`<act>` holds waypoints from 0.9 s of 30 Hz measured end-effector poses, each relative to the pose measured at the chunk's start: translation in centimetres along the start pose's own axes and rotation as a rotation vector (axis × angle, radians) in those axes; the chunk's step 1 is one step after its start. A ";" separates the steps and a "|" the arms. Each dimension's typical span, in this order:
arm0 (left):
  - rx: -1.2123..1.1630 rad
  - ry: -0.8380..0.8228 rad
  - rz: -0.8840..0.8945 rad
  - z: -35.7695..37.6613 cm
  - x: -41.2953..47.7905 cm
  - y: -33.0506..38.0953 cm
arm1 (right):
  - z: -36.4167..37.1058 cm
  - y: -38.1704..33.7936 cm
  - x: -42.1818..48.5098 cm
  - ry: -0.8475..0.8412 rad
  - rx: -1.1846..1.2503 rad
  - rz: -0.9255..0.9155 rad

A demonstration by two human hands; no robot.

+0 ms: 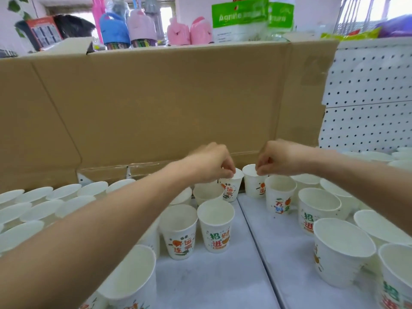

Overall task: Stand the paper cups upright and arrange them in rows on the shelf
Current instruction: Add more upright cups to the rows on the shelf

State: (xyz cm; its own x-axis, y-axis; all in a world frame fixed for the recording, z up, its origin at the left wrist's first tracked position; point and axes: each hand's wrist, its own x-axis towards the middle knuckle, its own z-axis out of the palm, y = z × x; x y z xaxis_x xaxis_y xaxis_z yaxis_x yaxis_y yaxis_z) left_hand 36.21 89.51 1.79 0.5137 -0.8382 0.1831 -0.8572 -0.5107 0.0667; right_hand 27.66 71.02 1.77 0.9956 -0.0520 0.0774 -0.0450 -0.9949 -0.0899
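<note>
Many white paper cups with coloured print stand upright in rows on the pale shelf (223,275). My left hand (211,163) pinches the rim of one cup (230,189) at the back of the left group. My right hand (276,158) pinches the rim of another cup (254,181) just right of it, at the back of the right group. Both cups stand upright close to the cardboard, with a small gap between them. Nearer cups (215,224) (279,197) line both sides of a lane down the middle.
A large brown cardboard sheet (167,103) stands along the back of the shelf. White pegboard (367,97) shows at the right. Pink and blue goods and green packets sit on top behind it. A seam (256,241) runs along the shelf between the two cup groups.
</note>
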 end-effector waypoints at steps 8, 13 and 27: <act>0.212 -0.085 0.013 2.8 4.6 0.0 | 1.9 1.6 2.9 -0.047 -0.090 -0.046; 0.066 -0.048 0.010 3.0 5.1 0.6 | 1.9 2.2 2.9 -0.036 -0.095 -0.058; -0.009 0.094 -0.026 4.0 4.8 0.7 | 1.7 2.4 3.2 -0.051 -0.145 -0.054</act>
State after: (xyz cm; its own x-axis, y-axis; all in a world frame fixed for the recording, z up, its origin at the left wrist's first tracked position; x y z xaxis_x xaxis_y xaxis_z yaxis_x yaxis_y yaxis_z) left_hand 38.22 84.36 -1.23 0.5306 -0.8026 0.2725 -0.8439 -0.5303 0.0813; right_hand 30.86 68.65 0.13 0.9996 0.0028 0.0275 0.0012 -0.9983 0.0579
